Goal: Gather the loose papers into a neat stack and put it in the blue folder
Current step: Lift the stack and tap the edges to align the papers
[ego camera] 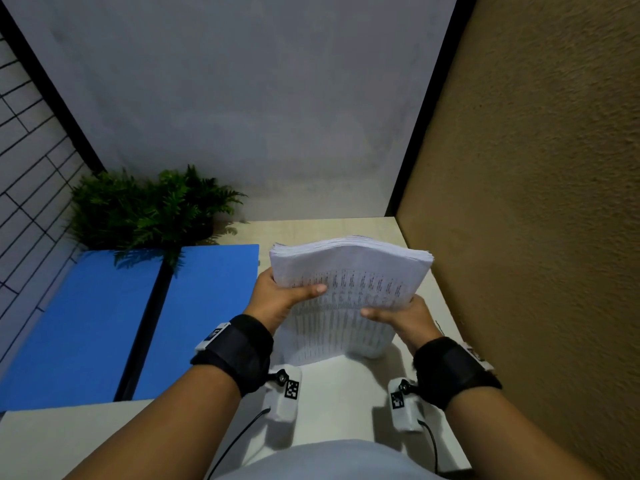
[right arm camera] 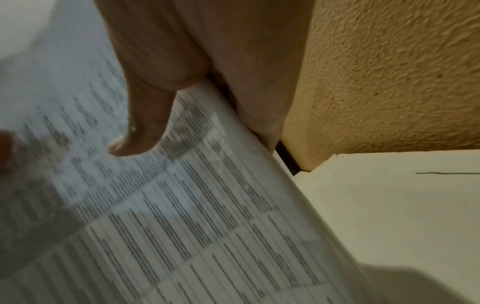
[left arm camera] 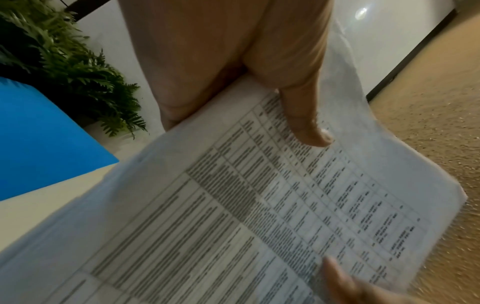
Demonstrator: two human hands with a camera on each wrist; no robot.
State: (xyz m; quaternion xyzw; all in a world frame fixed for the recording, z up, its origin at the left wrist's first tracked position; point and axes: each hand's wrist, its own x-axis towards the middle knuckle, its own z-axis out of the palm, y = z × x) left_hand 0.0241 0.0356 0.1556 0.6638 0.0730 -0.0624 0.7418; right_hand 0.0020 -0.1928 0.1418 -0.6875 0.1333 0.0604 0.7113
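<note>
A thick stack of printed papers [ego camera: 349,289] stands tilted on its near edge on the table, its top bowing away from me. My left hand [ego camera: 280,296] grips its left side, thumb across the printed face. My right hand [ego camera: 398,318] grips the right side the same way. In the left wrist view my left hand [left arm camera: 309,131] lays its thumb on the papers [left arm camera: 233,216]. The right wrist view shows my right hand [right arm camera: 140,142] with its thumb on the papers [right arm camera: 182,226]. The blue folder [ego camera: 104,317] lies open and flat to the left of the stack.
A green fern plant [ego camera: 149,209] stands behind the folder at the back left. A brown textured wall [ego camera: 536,202] closes the right side, close to the stack. A grey wall stands behind. The cream table [ego camera: 346,393] shows bare surface in front of me.
</note>
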